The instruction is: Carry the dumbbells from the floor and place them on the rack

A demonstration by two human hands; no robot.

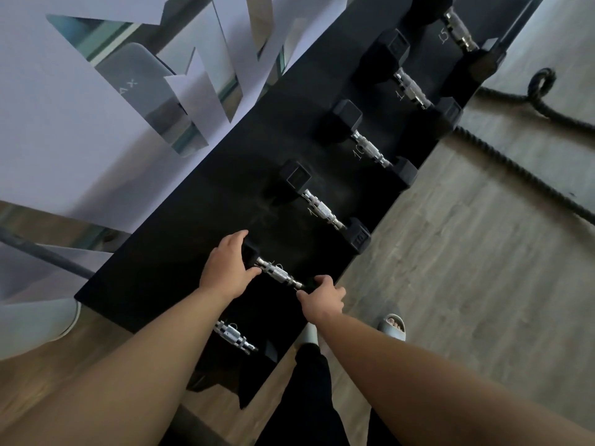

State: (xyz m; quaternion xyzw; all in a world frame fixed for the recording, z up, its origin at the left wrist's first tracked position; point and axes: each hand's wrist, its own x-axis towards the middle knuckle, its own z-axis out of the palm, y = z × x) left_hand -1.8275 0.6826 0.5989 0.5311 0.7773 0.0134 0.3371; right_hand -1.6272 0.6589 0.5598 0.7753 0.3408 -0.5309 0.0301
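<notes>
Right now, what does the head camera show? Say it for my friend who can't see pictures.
A person's left hand and right hand grip the two ends of a dumbbell on a black rack. More dumbbells sit in a row beyond it, and a thick rope lies on the floor.

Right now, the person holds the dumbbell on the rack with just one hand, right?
Not quite. Both hands hold it: the left hand grips the far end of the dumbbell and the right hand grips the near end, on the rack. The head view shows it.
</notes>
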